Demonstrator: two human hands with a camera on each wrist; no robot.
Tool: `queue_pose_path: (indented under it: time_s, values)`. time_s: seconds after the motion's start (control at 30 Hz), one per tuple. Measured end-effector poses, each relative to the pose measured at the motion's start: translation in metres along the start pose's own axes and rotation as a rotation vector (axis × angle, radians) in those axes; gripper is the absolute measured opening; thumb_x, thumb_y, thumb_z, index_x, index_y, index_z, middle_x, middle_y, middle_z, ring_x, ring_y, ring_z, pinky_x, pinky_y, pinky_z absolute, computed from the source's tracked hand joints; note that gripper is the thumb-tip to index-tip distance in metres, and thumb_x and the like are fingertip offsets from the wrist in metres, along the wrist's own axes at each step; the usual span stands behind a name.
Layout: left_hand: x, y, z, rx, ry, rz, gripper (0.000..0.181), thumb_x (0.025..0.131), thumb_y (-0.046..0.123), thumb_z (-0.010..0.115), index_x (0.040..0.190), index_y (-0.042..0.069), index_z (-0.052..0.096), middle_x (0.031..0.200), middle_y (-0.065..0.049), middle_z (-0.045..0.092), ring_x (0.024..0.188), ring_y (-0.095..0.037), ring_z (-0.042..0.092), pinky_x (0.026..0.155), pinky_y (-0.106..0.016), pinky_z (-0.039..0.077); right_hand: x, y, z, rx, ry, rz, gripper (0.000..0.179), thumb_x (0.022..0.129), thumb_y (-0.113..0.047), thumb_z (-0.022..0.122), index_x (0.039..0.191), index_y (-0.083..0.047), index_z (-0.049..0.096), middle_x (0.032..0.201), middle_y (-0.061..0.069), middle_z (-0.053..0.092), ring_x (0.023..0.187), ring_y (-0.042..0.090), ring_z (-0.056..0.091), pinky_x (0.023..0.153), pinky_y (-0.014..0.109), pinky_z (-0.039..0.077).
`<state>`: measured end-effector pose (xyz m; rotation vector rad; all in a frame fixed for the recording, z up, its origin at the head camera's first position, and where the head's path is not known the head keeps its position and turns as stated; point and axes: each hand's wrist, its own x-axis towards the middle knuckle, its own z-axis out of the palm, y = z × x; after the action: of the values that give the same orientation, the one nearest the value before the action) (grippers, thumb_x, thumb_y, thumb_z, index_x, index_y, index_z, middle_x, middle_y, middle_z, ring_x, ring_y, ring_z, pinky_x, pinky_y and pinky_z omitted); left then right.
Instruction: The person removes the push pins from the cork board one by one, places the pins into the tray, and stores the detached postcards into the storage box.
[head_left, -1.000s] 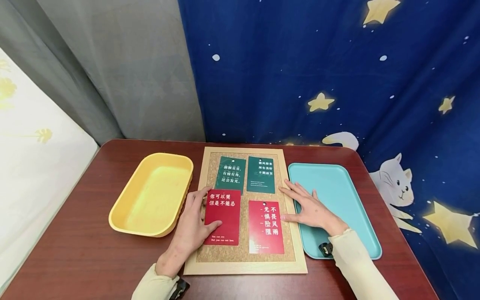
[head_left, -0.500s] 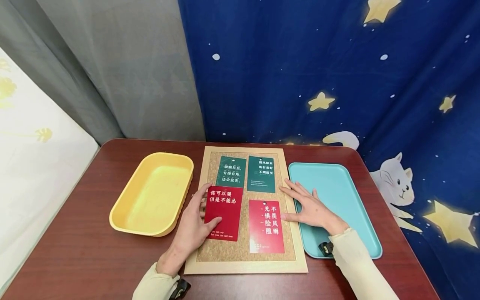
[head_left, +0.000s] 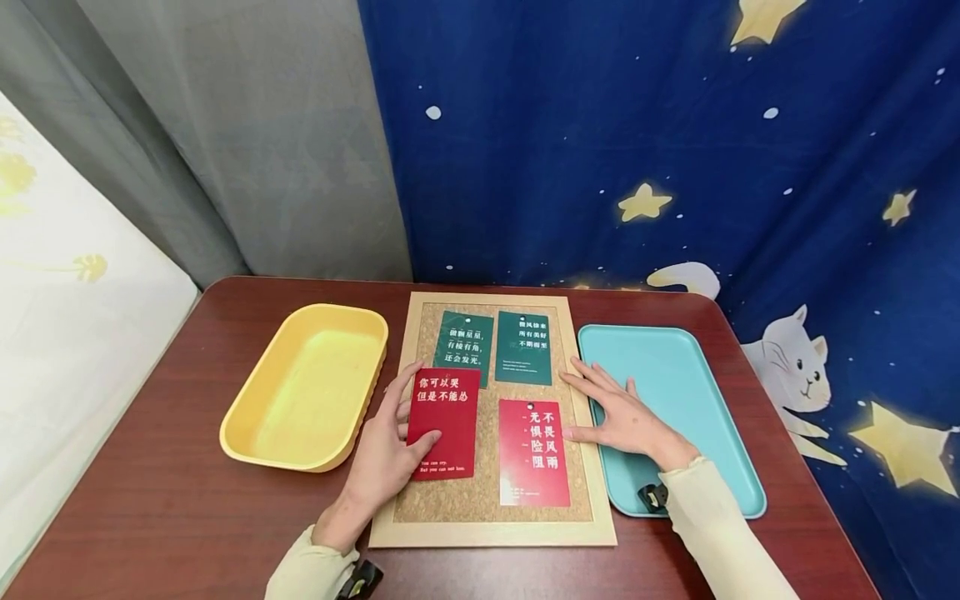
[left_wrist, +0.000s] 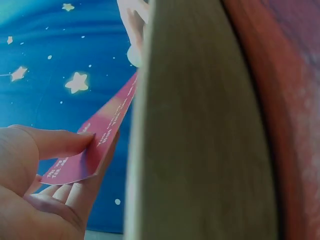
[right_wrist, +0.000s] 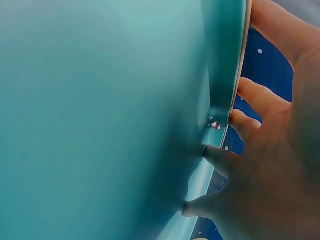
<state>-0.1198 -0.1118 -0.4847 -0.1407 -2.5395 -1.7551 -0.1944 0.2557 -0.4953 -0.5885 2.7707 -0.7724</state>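
Left hand (head_left: 381,450) pinches red card (head_left: 444,425) by left edge, thumb above, fingers beneath; card over left half of corkboard (head_left: 495,533), top edge overlapping green card (head_left: 463,337). Right hand (head_left: 630,417) spread wide, fingertips at corkboard's right edge, thumb tip just beside second red card (head_left: 534,467). Cork strip visible between held card and corkboard's front edge. Second green card (head_left: 523,348) near corkboard's back right corner. Blue tray (head_left: 675,375) just beside corkboard, near right edge of surface (head_left: 150,433). Yellow bin (head_left: 300,383) left; gap to corkboard narrow at back, wider in front.
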Motion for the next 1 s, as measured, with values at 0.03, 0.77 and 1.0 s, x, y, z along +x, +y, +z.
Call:
queue_pose_path:
  time_s: [0.03,0.77,1.0]
  values:
    - [0.000,0.000,-0.001,-0.011,0.000,-0.003,0.104,0.083,-0.003,0.083,0.162,0.037,0.029,0.127,-0.016,0.072,0.081,-0.019,0.080,0.065,-0.027,0.064,0.000,0.000,0.000,-0.001,0.000,0.000,0.093,0.081,-0.059,0.083,0.160,-0.029,0.042,0.176,0.000,0.022,0.162,0.041,0.016,0.116,0.086,-0.002]
    - [0.000,0.003,-0.012,-0.110,0.018,-0.055,0.104,0.088,-0.001,0.079,0.160,0.052,0.025,0.122,-0.014,0.076,0.089,-0.021,0.080,0.075,-0.025,0.064,0.000,0.001,-0.001,-0.012,0.005,-0.018,0.092,0.083,-0.055,0.083,0.160,-0.027,0.042,0.176,0.003,0.023,0.162,0.043,0.016,0.115,0.087,-0.002]
    - [-0.001,0.005,-0.016,-0.059,0.049,-0.053,0.103,0.090,0.002,0.078,0.160,0.054,0.024,0.123,-0.012,0.076,0.092,-0.020,0.080,0.077,-0.021,0.063,-0.001,0.001,-0.001,-0.010,0.007,-0.023,0.092,0.083,-0.055,0.083,0.160,-0.026,0.042,0.175,0.003,0.023,0.161,0.044,0.016,0.115,0.087,-0.002]
